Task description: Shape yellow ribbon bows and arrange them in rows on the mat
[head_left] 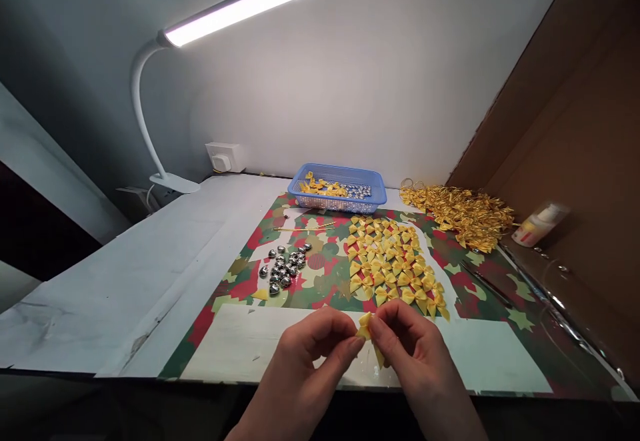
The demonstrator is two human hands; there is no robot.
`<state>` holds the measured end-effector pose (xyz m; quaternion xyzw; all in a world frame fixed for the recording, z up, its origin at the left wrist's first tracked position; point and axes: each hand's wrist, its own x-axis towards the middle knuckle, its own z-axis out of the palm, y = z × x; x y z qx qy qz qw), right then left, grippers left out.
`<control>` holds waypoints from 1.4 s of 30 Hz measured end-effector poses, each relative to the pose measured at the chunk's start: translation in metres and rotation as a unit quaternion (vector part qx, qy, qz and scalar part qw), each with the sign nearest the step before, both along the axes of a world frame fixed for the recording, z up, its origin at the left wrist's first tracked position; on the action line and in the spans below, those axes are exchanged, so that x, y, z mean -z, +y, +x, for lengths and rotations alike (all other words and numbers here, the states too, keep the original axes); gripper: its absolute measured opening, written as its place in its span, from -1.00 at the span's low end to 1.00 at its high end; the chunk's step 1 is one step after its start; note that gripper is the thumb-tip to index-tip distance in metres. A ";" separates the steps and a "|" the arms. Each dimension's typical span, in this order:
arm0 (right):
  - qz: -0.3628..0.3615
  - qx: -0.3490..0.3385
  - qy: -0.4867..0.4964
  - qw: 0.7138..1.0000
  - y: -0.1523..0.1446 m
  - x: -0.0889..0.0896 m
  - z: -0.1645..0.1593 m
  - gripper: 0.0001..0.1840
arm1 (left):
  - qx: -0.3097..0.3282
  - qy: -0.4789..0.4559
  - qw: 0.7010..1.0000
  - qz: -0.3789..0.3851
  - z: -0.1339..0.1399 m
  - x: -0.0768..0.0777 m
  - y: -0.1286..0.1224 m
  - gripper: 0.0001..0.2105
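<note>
Between my two hands, close to the table's front edge, is a small yellow ribbon bow [367,324]. Thumb and forefinger of my left hand [320,348] pinch its left side. My right hand [407,344] pinches the right side, and a ribbon tail hangs below between the hands. Just beyond my fingers lie rows of yellow ribbon bows [387,261] on a camouflage-patterned mat [325,281]. To their left is a loose group of shiny silver beads [285,268]. The fingers partly hide the held bow.
A blue plastic basket [337,173] at the back holds yellow bows and silver beads. Gold twist ties [460,214] are heaped at the back right, near a white bottle [540,224] and dark tweezers [485,284]. A lit lamp [270,4] hangs overhead, its base [175,183] at the left.
</note>
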<state>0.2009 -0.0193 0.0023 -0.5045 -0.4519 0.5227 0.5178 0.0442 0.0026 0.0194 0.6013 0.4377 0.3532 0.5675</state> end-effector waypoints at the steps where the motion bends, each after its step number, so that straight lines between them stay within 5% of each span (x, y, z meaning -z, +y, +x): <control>1: 0.003 0.004 0.010 1.000 0.000 0.001 -0.001 -0.62 | 0.007 -0.013 1.000 -0.015 0.001 0.001 0.000 -0.81; 6: -0.013 0.011 0.094 0.995 0.001 0.008 -0.005 -0.60 | 0.025 -0.117 0.980 -0.159 0.004 0.004 -0.002 -0.79; 9: -0.017 0.004 0.094 0.995 0.002 0.007 -0.004 -0.60 | 0.035 -0.135 0.973 -0.182 0.003 0.002 -0.001 -0.80; 17: -0.011 -0.063 -0.046 0.997 0.005 -0.005 0.002 -0.57 | -0.003 -0.143 0.974 -0.174 -0.003 0.000 0.000 -0.78; 29: -0.041 -0.106 -0.020 0.993 -0.006 -0.003 0.013 -0.57 | -0.006 -0.139 0.976 -0.167 -0.005 0.004 -0.002 -0.80; 34: -0.056 -0.101 -0.034 0.993 -0.007 -0.005 0.009 -0.60 | -0.034 -0.142 0.971 -0.191 -0.005 0.000 -0.002 -0.62; 42: -0.033 -0.106 -0.070 0.991 -0.008 0.001 0.003 -0.58 | 0.032 -0.060 0.991 -0.115 0.000 0.002 0.001 -0.66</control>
